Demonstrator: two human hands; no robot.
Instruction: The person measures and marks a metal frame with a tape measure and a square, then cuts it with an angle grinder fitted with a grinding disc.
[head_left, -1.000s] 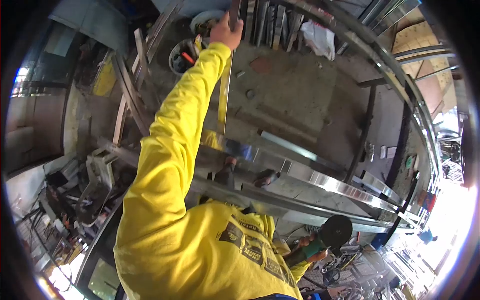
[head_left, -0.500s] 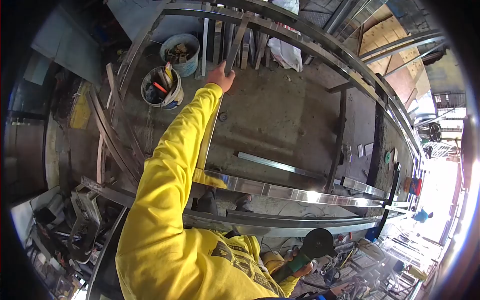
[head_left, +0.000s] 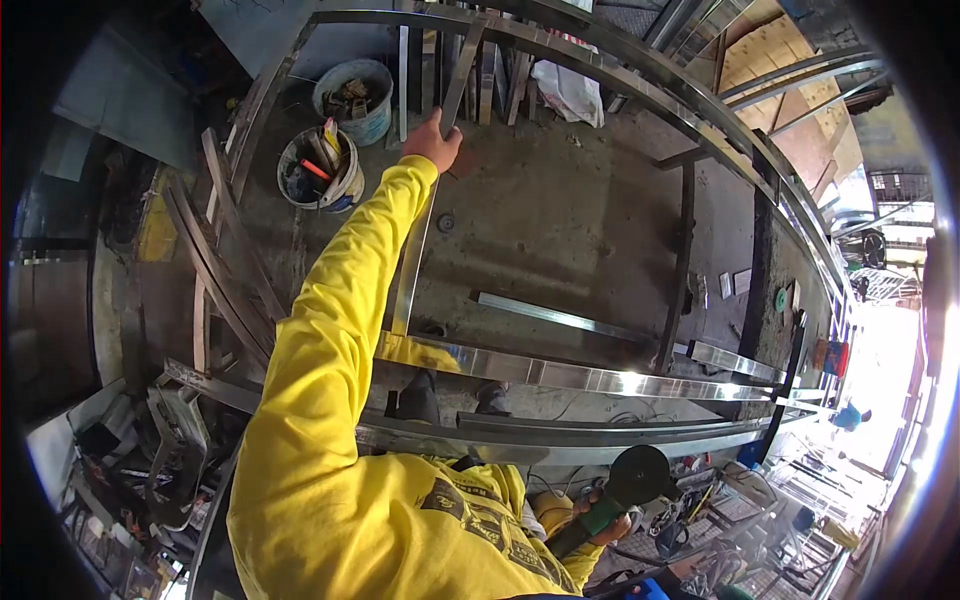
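My left arm in a yellow sleeve stretches out, and my left hand (head_left: 432, 142) is closed round a flat-sided metal tube (head_left: 413, 262). That tube runs between the far rail (head_left: 570, 50) and the near shiny rail (head_left: 540, 372) of a large metal frame. Low on the right, close to my body, my right hand (head_left: 612, 530) is wrapped round a green angle grinder (head_left: 598, 518). The grinder's dark round disc (head_left: 638, 475) faces up, apart from the frame. Part of my right hand is hidden behind the tool.
Two buckets, one with tools (head_left: 318, 170) and one with scraps (head_left: 354, 100), stand beyond my left arm. Metal lengths (head_left: 215, 250) lean at left. A loose metal tube (head_left: 560, 318) lies inside the frame's outline. My shoes (head_left: 418, 398) show below the near rail. Clutter surrounds the lower corners.
The view has shifted slightly. The grinder in my right hand sits a little higher in the picture. My left hand keeps its hold on the tube.
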